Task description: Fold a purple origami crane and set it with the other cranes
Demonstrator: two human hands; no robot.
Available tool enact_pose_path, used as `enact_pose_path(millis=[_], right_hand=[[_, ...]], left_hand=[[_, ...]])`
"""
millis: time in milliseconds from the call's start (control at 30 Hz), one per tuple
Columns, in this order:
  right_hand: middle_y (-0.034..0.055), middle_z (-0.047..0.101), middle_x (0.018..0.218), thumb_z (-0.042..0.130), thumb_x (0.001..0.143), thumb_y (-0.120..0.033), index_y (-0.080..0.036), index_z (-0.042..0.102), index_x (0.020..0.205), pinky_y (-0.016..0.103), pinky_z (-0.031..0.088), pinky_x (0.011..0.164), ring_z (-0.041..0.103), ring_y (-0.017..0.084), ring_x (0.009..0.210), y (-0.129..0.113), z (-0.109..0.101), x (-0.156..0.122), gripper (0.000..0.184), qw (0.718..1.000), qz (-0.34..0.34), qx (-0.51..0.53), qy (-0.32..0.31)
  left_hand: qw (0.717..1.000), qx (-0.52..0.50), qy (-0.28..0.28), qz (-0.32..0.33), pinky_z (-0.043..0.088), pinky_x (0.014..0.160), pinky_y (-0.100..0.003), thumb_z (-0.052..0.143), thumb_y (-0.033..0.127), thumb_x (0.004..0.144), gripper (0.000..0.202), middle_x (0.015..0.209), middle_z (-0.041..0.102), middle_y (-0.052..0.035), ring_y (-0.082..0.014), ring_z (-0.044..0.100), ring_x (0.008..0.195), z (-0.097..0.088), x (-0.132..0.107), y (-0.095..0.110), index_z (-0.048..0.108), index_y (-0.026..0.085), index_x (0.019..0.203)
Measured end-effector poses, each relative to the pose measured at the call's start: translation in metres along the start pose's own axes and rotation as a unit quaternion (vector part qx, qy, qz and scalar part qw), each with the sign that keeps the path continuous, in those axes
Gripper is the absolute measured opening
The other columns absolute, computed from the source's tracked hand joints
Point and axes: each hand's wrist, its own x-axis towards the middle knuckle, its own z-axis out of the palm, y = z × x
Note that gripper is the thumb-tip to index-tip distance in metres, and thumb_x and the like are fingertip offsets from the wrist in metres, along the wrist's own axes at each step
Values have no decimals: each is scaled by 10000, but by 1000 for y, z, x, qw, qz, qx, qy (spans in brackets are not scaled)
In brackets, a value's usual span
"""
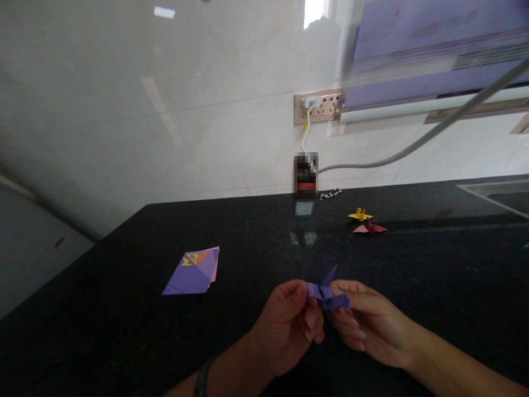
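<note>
A small purple origami crane (326, 295) is held above the dark counter between my two hands. My left hand (289, 320) pinches its left wing between thumb and fingers. On the other side, my right hand (363, 314) grips the right part of the crane, thumb and fingers pressed on it. One thin purple point sticks up from the folded body. Part of the paper is hidden behind my fingertips.
Purple and pink origami paper (192, 278) lies to the left on the black counter (248, 237). A yellow paper crane (360, 215) and a red-pink one (370, 228) stand back right. Against the wall, a phone-like device (306, 175) leans beside a beaded strand (331, 194); a grey cable (413, 146) hangs above.
</note>
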Motion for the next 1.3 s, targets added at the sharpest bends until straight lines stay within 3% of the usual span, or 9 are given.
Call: enact_pose_path(millis=[167, 300, 433, 500, 600, 733, 900, 1300], right_hand=[[-71, 374, 439, 553, 730, -214, -154, 491, 599, 139, 252, 305, 275, 29, 318, -3, 2, 0, 156, 1000, 14, 1, 15], [-72, 363, 446, 517, 749, -211, -163, 445, 562, 141, 243, 307, 269, 32, 321, -6, 1, 1, 206, 1000, 19, 12, 19], [-73, 357, 452, 506, 772, -230, -167, 435, 571, 146, 238, 317, 266, 33, 332, -6, 0, 1, 222, 1000, 0, 8, 15], [-73, 361, 447, 504, 782, -234, -164, 431, 567, 149, 233, 318, 271, 32, 330, -5, 0, 1, 237, 1000, -11, -5, 23], [-74, 365, 429, 517, 785, -235, -155, 438, 564, 148, 234, 321, 279, 28, 322, -3, 1, 1, 248, 998, -26, -37, 41], [-76, 357, 431, 518, 792, -249, -157, 442, 576, 143, 251, 324, 279, 29, 325, 0, 2, -1, 246, 999, -17, -14, 26], [-80, 318, 472, 538, 781, -310, -160, 473, 619, 128, 275, 332, 242, 24, 349, 3, 6, -3, 230, 998, -17, 57, -32], [-76, 259, 477, 433, 837, -356, -147, 495, 585, 145, 341, 391, 215, 33, 361, 9, 7, -3, 333, 989, -51, 106, -87]], left_hand=[[1000, -12, 5, 3, 321, 416, -174, 528, 269, 766, 200, 439, 426, 50, -37, 369, 363, 2, -2, 11, 503, 126, 627], [998, -14, 36, 44, 297, 421, -160, 527, 264, 761, 185, 456, 402, 71, -26, 350, 371, 2, 0, 27, 469, 143, 633], [983, 117, 135, 42, 282, 404, -172, 465, 427, 774, 327, 433, 421, 59, -45, 375, 371, -2, 6, 27, 468, 141, 615], [968, 208, 144, 7, 290, 394, -181, 399, 538, 755, 441, 454, 472, 25, -66, 417, 387, -4, 7, 22, 505, 125, 644], [966, 239, 75, -59, 311, 391, -184, 400, 512, 769, 443, 470, 502, -3, -70, 435, 383, -6, 6, 15, 519, 108, 632], [982, 168, 10, -82, 355, 416, -174, 540, 336, 746, 256, 493, 528, -4, -68, 470, 400, -7, 3, 9, 509, 113, 625], [998, 46, 1, -47, 406, 449, -185, 539, 315, 754, 236, 502, 533, -1, -73, 497, 421, -6, 2, -3, 508, 111, 639], [1000, -11, -16, -4, 394, 441, -178, 485, 254, 800, 225, 469, 534, -3, -70, 496, 400, -3, 1, -12, 510, 102, 636]])
